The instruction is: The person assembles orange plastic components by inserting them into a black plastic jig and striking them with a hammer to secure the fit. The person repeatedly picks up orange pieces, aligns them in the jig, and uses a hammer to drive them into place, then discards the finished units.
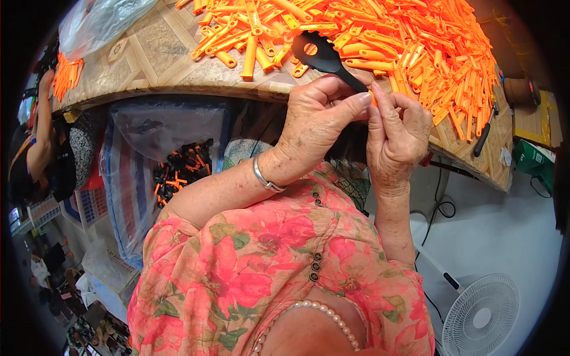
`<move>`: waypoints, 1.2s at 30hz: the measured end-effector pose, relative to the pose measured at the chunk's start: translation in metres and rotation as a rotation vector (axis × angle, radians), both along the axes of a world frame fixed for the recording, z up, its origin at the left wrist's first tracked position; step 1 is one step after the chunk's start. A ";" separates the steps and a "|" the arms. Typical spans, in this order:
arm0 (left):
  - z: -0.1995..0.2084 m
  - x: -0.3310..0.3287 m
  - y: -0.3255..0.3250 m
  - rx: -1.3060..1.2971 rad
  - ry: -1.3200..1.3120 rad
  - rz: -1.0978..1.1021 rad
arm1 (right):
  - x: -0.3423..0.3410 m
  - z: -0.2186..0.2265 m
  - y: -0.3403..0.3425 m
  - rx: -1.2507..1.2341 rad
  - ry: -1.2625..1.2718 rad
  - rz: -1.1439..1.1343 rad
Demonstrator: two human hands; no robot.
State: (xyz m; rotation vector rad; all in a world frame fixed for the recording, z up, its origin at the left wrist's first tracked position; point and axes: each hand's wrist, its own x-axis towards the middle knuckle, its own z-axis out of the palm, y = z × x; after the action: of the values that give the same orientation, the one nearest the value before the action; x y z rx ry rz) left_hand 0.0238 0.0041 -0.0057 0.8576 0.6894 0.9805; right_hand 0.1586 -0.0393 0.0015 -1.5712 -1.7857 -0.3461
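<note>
My left hand (314, 121) is closed around the narrow neck of a black plastic utensil head (323, 58), its broad end pierced by a round hole and pointing up and left over the table. Against the neck's near end, my right hand (396, 139) pinches with thumb and fingers. A small bit of orange plastic (373, 98) shows between the two hands; most of it is hidden by the fingers. Just beyond the hands lies a large heap of orange plastic handles (415, 41), several with a hole at one end.
The patterned table (142, 56) curves across in front of me. A black-handled tool (482, 139) lies at its right edge. Below, a lined sack (127, 178) holds black and orange pieces (184, 169). A white fan (482, 317) stands at lower right. Another person's arm (40, 130) is far left.
</note>
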 end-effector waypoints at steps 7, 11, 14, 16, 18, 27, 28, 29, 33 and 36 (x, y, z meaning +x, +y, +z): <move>-0.003 -0.003 0.004 0.203 0.050 0.024 | 0.000 0.007 -0.004 -0.005 0.317 0.090; 0.005 -0.006 0.005 0.133 -0.111 -0.014 | 0.005 0.011 -0.012 -0.369 0.892 0.213; 0.006 -0.004 0.003 0.118 -0.179 -0.016 | -0.008 0.009 -0.014 -0.190 0.975 0.166; 0.007 -0.005 0.002 0.111 -0.190 -0.006 | -0.007 0.004 -0.011 -0.006 0.715 0.162; 0.010 -0.006 0.002 0.097 -0.181 0.001 | 0.002 0.000 -0.006 0.158 0.215 0.170; 0.009 -0.008 -0.002 0.081 -0.255 0.005 | 0.003 -0.008 -0.004 0.140 0.279 0.155; 0.009 -0.008 -0.002 0.081 -0.227 0.010 | 0.002 -0.008 -0.004 0.139 0.261 0.149; 0.009 -0.007 -0.002 0.081 -0.200 0.015 | 0.002 -0.007 -0.004 0.139 0.243 0.144; 0.006 -0.007 -0.001 0.127 -0.121 0.036 | 0.000 -0.007 -0.003 0.159 0.215 0.132; 0.006 -0.006 -0.001 0.132 -0.130 0.045 | 0.000 -0.005 -0.003 0.156 0.178 0.145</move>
State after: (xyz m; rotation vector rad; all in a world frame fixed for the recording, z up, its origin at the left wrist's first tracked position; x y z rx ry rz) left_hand 0.0174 0.0028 0.0001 0.8877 0.5392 1.1219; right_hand 0.1588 -0.0424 -0.0036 -1.3136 -1.6817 -0.2610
